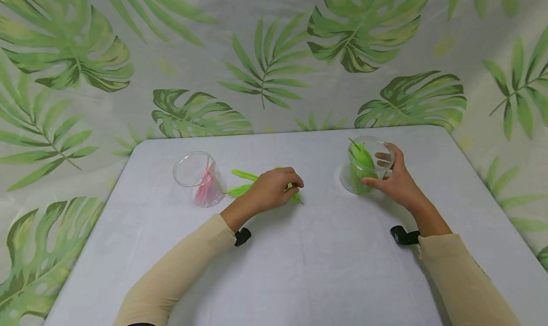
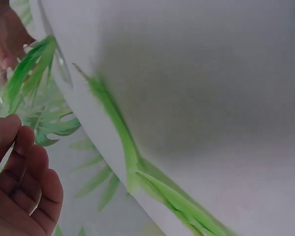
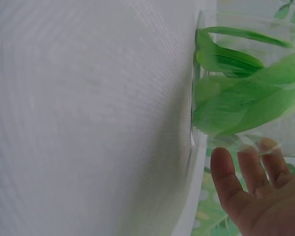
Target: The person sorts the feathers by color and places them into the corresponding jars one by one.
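My right hand (image 1: pixel 400 181) grips a clear cup (image 1: pixel 352 185) near the table's back right, thumb in front and fingers round the far side. Several green feathers (image 1: pixel 362 157) stand in that cup. Over the middle of the table is my left hand (image 1: pixel 274 189), fingers loosely bent, thumb and index tips close together. Nothing shows between them in the left wrist view. Loose green feathers (image 1: pixel 240 190) lie beside and partly under the left hand; one feather (image 2: pixel 119 120) stretches across the tabletop in the left wrist view.
A second clear cup (image 1: pixel 181 173) with pink feathers (image 1: pixel 206 185) stands left of the loose green ones. White cloth covers the table (image 1: pixel 274 269). Behind it hangs a leaf-patterned curtain (image 1: pixel 282 112). Dark wrist cameras (image 1: pixel 402 235) sit under both forearms.
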Motion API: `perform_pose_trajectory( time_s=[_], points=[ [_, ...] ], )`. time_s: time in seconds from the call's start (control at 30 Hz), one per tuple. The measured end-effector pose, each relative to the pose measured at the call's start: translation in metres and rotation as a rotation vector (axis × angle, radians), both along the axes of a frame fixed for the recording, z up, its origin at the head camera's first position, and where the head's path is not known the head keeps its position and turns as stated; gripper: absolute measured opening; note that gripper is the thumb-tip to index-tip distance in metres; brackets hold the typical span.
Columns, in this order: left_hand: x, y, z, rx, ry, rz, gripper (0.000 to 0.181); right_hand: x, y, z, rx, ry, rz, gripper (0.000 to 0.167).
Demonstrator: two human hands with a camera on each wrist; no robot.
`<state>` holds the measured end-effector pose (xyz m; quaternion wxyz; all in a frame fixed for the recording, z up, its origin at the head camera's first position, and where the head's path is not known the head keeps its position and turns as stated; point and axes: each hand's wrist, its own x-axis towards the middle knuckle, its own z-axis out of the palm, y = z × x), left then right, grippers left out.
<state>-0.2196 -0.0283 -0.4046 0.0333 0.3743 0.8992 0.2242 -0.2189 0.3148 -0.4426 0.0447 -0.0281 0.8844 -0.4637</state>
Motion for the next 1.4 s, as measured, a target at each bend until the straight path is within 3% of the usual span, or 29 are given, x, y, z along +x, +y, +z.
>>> perform_pose_trajectory(
  time_s=[0.23, 0.43, 0.73, 0.97, 1.1, 1.23, 1.4],
  points=[
    [0.001, 0.001, -0.019, -0.151, 0.089, -0.056, 0.017, 0.0, 0.0, 0.0, -0.001, -0.005, -0.003, 0.119],
    [0.002, 0.008, -0.026, -0.262, 0.127, -0.088, 0.021, 0.0, -0.001, 0.002, 0.001, -0.007, -0.002, 0.118],
    [-0.001, 0.019, -0.036, -0.362, 0.131, -0.06, 0.018, 0.001, -0.001, 0.001, 0.007, -0.001, -0.003, 0.118],
    [-0.001, 0.023, -0.037, -0.372, 0.078, -0.043, 0.015, -0.001, 0.0, 0.0, 0.008, 0.01, 0.002, 0.117],
    [-0.001, 0.022, -0.038, -0.381, 0.09, -0.057, 0.014, 0.0, 0.0, 0.0, 0.011, 0.011, 0.001, 0.117],
    [-0.001, 0.021, -0.038, -0.402, 0.166, -0.09, 0.011, 0.0, 0.0, 0.0, 0.011, 0.011, 0.0, 0.117],
    [-0.001, 0.023, -0.035, -0.511, 0.341, -0.131, 0.012, -0.001, 0.001, -0.001, 0.005, 0.011, 0.001, 0.117]
  ],
)
